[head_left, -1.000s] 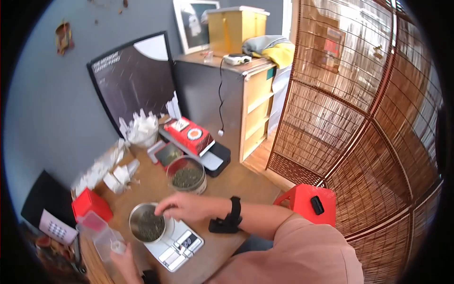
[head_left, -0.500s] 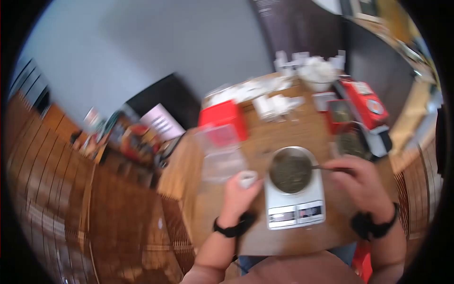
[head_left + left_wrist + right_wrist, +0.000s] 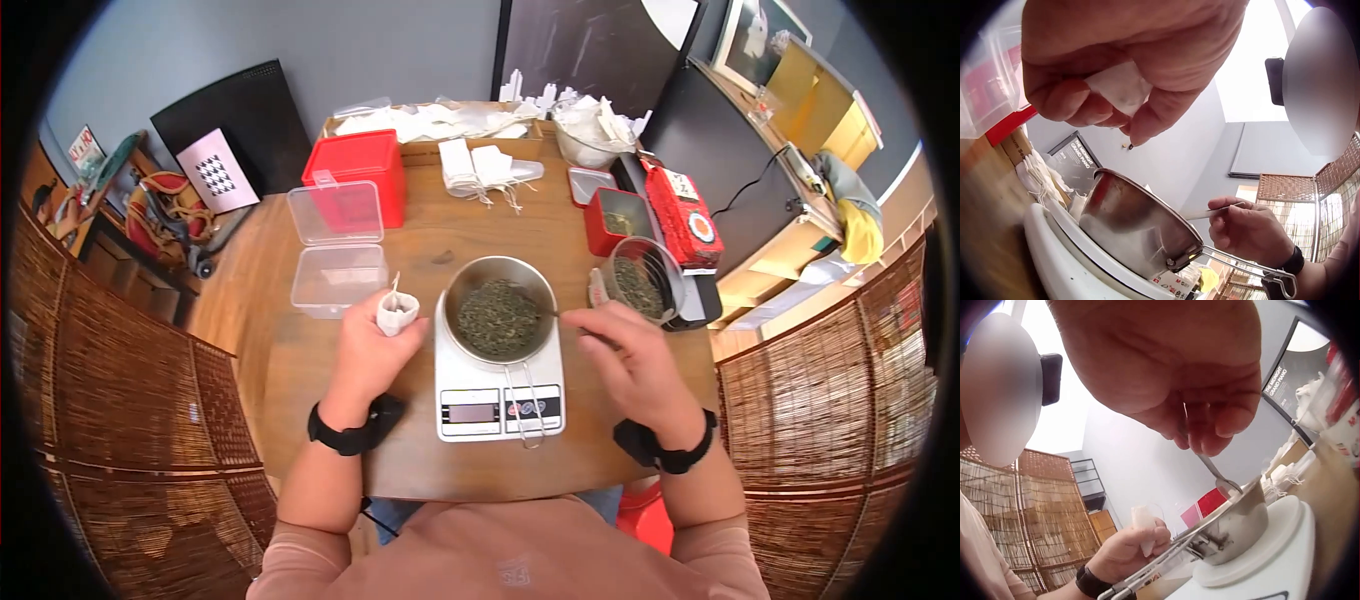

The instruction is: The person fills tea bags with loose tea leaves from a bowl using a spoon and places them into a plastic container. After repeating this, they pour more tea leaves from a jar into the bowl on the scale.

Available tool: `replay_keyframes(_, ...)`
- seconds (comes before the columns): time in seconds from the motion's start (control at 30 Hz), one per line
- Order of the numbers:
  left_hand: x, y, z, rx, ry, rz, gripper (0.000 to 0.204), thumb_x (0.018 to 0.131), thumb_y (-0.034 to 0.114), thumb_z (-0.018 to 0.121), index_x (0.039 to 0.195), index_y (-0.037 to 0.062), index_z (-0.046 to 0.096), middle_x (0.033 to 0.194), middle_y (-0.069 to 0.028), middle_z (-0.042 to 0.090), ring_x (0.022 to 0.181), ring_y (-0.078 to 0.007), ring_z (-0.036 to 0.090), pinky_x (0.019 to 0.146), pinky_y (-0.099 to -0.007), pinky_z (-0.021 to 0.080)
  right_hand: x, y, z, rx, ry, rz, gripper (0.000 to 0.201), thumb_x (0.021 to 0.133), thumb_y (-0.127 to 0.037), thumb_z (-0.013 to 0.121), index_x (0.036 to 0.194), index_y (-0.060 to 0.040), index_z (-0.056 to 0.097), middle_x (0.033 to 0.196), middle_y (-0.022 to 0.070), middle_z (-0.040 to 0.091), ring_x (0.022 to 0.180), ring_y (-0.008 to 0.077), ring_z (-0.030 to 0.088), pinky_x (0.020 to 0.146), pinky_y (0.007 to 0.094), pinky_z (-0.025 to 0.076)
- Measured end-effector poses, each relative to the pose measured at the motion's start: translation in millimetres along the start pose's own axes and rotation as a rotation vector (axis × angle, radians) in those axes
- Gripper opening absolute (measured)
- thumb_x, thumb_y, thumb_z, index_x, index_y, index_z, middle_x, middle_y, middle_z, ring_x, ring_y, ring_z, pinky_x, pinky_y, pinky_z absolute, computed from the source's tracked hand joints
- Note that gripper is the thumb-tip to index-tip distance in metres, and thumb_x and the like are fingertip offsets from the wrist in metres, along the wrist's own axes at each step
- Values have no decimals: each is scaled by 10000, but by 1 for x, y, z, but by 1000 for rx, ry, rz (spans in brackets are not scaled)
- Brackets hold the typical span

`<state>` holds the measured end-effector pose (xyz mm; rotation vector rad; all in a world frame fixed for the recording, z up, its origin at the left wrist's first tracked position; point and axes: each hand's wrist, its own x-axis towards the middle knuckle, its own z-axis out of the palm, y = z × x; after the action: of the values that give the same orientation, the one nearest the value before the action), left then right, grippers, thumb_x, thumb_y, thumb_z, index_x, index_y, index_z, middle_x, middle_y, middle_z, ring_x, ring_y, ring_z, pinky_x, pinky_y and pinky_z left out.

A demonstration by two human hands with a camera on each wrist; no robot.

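A metal bowl [image 3: 500, 270] of dark dried leaves stands on a white scale [image 3: 455, 375], its wire handle toward the person. Left of it, the left hand [image 3: 368, 350] holds a small white pouch [image 3: 397, 313] upright between fingers and thumb. My right hand [image 3: 630, 365], right of the bowl, pinches a metal spoon [image 3: 1211, 467] whose bowl end is at the rim in the right wrist view. In the left wrist view the left hand [image 3: 1129, 56] is above and beside the metal bowl [image 3: 1135, 228], with the pouch [image 3: 1124, 87] partly hidden by the fingers.
An open clear plastic box [image 3: 338, 278] and a red box [image 3: 370, 165] are at the left. White pouches [image 3: 485, 168] lie at the back. On the right stand a clear tub [image 3: 672, 290] of leaves, a red tin [image 3: 603, 235] and a red packet [image 3: 690, 225].
The head view has swung left, then steadied over the table. The right hand has moved from above the bowl to its right side. The left hand still holds the pouch.
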<state>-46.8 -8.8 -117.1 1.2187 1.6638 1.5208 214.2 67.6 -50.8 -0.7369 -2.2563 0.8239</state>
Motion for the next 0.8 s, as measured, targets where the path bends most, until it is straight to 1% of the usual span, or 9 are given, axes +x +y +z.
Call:
replay_keyframes(0.17,0,2,-1,52,-21,5,91,733,29,670,736,24,580,658,7,568,617,-67,489,578,-256,421,-4,-2,9,-89,-47,-41,210,836,-4,572,1041,-26,614,785,118,549,732,270,551,660,330,448)
replay_keyframes(0.23,0,1,0,44,-20,4,89,735,29,668,734,27,579,663,5,568,623,-72,492,584,-260,420,-7,-9,8,-2,-112,-33,209,839,-3,569,1041,-27,613,776,117,543,726,268,550,656,331,445)
replay_keyframes(0.3,0,0,0,25,-32,7,91,736,36,668,729,28,578,667,5,569,630,-74,494,586,-262,418,-8,-11,6,-1,-101,-27,218,841,-1,562,1051,-27,614,782,114,544,716,255,545,651,324,441)
replay_keyframes(0.4,0,1,1,51,-25,0,96,741,43,669,733,22,576,666,2,567,634,-78,497,591,-268,420,-5,-4,0,1,-20,63,218,862,-20,550,1071,-9,611,789,89,546,709,185,536,652,298,432)
replay_keyframes(0.5,0,4,-1,51,-35,21,89,742,46,669,747,18,585,673,-1,574,639,-79,500,596,-270,425,-4,6,3,88,31,161,209,876,-37,540,1071,3,607,799,68,563,718,158,535,663,285,436)
replay_keyframes(0.63,0,1,-1,51,-43,25,81,746,50,669,769,17,599,688,-6,586,647,-79,507,603,-269,431,-7,13,14,160,73,145,203,893,-34,496,1060,14,602,824,40,559,736,113,529,648,238,426)
replay_keyframes(0.7,0,4,-1,68,-58,21,82,749,60,669,789,16,612,695,-10,598,652,-78,515,608,-267,436,-8,19,19,448,124,311,186,915,-62,485,1035,2,611,795,38,579,694,108,548,616,228,439)
replay_keyframes(0.73,0,5,-1,74,-57,25,82,749,60,669,789,16,612,695,-10,598,652,-78,515,608,-267,436,-7,23,19,452,127,306,186,915,-62,485,1035,2,611,795,38,579,694,108,548,616,228,439)
replay_keyframes(0.8,0,6,-1,102,-70,5,88,749,68,669,794,15,614,688,-11,601,648,-79,519,608,-266,438,-4,31,19,591,178,455,183,933,-106,475,1006,-5,609,764,42,597,646,109,563,572,222,445)
